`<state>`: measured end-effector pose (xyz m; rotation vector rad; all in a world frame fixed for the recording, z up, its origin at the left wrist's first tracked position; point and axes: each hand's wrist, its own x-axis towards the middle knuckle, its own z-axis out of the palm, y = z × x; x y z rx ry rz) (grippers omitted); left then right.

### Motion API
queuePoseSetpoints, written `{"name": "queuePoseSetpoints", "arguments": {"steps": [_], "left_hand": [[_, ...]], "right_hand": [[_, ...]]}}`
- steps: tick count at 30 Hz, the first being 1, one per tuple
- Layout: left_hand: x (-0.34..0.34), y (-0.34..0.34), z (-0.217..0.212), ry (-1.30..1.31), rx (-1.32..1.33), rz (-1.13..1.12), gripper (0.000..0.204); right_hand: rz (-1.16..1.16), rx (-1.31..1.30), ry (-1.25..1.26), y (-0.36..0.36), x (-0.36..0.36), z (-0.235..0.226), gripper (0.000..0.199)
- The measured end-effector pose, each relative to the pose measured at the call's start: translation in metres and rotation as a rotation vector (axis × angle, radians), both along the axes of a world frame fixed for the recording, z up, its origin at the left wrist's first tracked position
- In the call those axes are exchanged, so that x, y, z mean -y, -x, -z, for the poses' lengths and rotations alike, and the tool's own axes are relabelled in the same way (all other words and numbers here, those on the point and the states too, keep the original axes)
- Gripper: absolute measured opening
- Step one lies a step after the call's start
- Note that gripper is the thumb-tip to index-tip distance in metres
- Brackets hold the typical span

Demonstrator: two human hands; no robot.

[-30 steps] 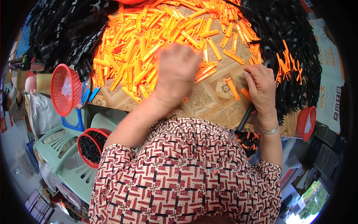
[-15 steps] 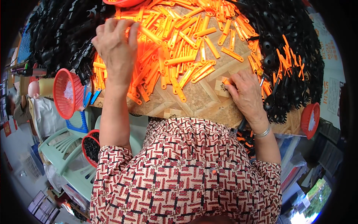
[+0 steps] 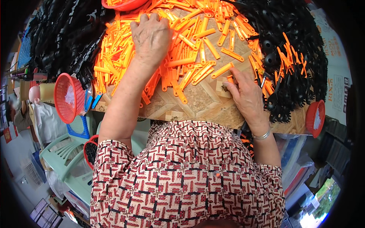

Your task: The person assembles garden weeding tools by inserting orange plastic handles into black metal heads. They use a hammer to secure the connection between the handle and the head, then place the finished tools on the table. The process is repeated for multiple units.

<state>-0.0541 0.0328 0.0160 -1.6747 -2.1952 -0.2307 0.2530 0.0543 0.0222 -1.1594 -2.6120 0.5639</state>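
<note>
Patterned tabletop [image 3: 197, 102], hands [image 3: 152, 36] on orange strips [image 3: 182, 62], lying crisscross

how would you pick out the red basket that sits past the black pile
Start at the table and follow its near edge to the person's right, past the heap of black parts. The small red basket hangs off that corner, alone, with white bits inside.

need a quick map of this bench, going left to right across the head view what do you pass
red basket → left hand on the orange strips → bare tabletop → right hand → black parts pile → small red basket
</note>
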Motion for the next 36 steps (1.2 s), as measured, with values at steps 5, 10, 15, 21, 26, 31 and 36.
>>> {"name": "queuePoseSetpoints", "arguments": {"steps": [5, 10, 15, 21, 26, 31, 36], "left_hand": [[0.004, 0.019, -0.003, -0.002, 0.066, -0.064, 0.026], [0.014, 0.019, 0.002, -0.022, 0.103, 0.006, 0.026], [0.012, 0.023, 0.004, -0.053, 0.034, -0.065, 0.027], [0.022, 0.016, -0.014, -0.216, 0.492, 0.022, 0.021], [0.044, -0.096, -0.012, 0.028, 0.597, 0.306, 0.031], [0.055, -0.138, 0.02, 0.038, 0.414, 0.563, 0.059], [0.033, -0.1, 0.039, 0.091, 0.297, 0.483, 0.063]], "right_hand": [[-0.022, 0.082, -0.088, 0.005, -0.003, 0.006, 0.05], [-0.024, 0.151, -0.033, 0.006, -0.003, 0.001, 0.05], [-0.053, 0.134, -0.019, 0.007, -0.007, 0.001, 0.043], [-0.053, 0.0, -0.009, -0.002, -0.008, 0.008, 0.034], [0.142, -0.209, 0.287, -0.017, -0.015, 0.006, 0.03], [0.155, -0.224, 0.034, -0.024, -0.004, 0.009, 0.029], [0.023, -0.131, -0.121, -0.013, 0.008, 0.005, 0.025]]}}
